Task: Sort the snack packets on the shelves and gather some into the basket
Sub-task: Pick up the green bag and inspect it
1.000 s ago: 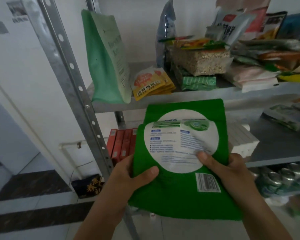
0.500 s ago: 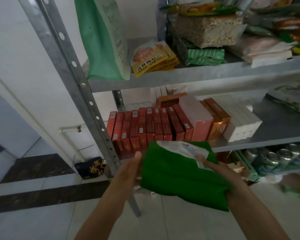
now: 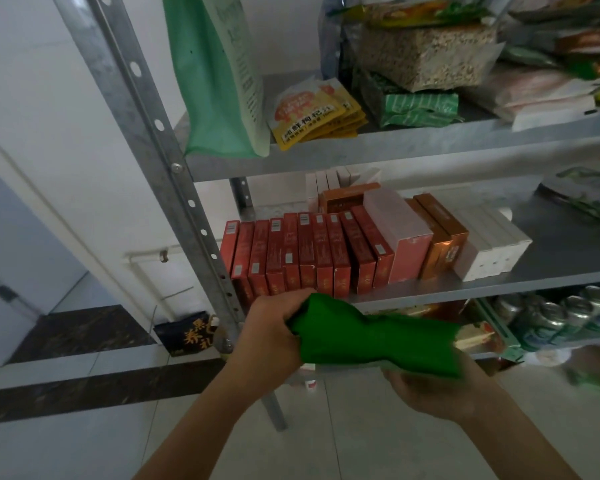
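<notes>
Plainly, both hands have the green pouch (image 3: 378,337), which lies level between them, just below the shelf edge (image 3: 465,289). The left hand (image 3: 274,327) is clenched round the pouch's left end, its fingers wrapped over the top and bunching the film into creases. The right hand (image 3: 430,382) takes the other end from underneath. Its fingers are tucked behind the pouch, so how far they curl is hidden.

The pouch narrows and sags at its middle. That suggests soft, flexible film with light, loose contents that shift, not anything stiff. The film looks smooth and probably slippery, so a pinch at one corner would likely let it fold or slide. A firmer hold would be across the two ends, or flat under its belly.

Red boxes (image 3: 291,258) stand just beyond the left knuckles. No basket is in view.
</notes>
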`<state>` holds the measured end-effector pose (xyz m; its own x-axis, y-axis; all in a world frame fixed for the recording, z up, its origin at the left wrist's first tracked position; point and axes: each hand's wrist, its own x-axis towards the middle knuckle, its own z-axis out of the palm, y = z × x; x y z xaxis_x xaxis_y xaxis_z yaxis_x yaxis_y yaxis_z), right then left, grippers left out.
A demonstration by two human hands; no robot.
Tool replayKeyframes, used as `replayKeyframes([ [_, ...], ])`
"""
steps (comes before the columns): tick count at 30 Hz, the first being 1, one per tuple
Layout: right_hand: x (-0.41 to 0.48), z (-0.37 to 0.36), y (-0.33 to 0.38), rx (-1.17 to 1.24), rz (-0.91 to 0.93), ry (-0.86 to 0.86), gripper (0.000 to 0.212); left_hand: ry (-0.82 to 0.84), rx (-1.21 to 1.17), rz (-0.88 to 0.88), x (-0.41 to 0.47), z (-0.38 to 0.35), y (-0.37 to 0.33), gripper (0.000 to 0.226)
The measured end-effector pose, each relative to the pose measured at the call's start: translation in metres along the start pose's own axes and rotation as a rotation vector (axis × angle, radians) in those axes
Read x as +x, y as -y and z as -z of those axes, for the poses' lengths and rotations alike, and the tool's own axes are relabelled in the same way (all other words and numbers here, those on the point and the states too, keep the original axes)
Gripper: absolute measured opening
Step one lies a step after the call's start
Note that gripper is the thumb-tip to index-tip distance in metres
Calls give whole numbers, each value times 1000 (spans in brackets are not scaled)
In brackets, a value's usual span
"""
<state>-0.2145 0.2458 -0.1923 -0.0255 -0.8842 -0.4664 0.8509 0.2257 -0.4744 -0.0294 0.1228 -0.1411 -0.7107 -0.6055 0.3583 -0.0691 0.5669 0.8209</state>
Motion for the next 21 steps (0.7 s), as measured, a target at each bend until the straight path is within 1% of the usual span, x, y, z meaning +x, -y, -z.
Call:
replayKeyframes([
  [1, -12, -11, 4, -42, -12, 1, 31, -34, -43, -12, 0, -1, 1, 27],
  [2, -14, -8, 7, -140, -10, -33, 28, -79, -40, -35, 0, -2, -3, 39],
  [3, -15, -6, 10, -220, -7, -140, 40, -113, -84, -26, -1, -3, -1, 46],
  [4, -15, -2, 12, -316, 25, -171, 55, -152, -121, 32, 0, -2, -2, 48],
  [5, -16, 0, 11, -438, 94, -237, 65, -172, -184, 101, 1, -1, -2, 45],
  [6, -14, 0, 16, -526, 184, -328, 69, -195, -208, 163, 2, 1, -4, 42],
  [7, -17, 0, 19, -596, 279, -329, 72, -203, -262, 203, 2, 3, -1, 41],
  [9, -11, -4, 25, -721, 427, -312, 80, -219, -348, 269, 2, 7, 7, 46],
  [10, -10, -8, 26, -765, 431, -262, 78, -208, -414, 293, 2, 8, 7, 47],
  [12, -8, -17, 26, -739, 367, -145, 69, -195, -569, 356, 0, 5, 9, 45],
  [14, -10, -18, 20, -703, 364, -17, 82, -162, -680, 402, -1, 2, 9, 41],
  [15, -10, -18, 15, -613, 385, 14, 83, -138, -699, 416, -1, 1, 8, 40],
  [17, -11, -14, 9, -466, 457, 9, 72, -111, -667, 448, 0, 0, 6, 41],
  [20, -2, -18, 7, -395, 539, -41, 64, -133, -592, 509, 1, -1, -2, 44],
  [21, 0, -18, 7, -375, 555, -49, 63, -139, -575, 499, 1, -1, -3, 44],
])
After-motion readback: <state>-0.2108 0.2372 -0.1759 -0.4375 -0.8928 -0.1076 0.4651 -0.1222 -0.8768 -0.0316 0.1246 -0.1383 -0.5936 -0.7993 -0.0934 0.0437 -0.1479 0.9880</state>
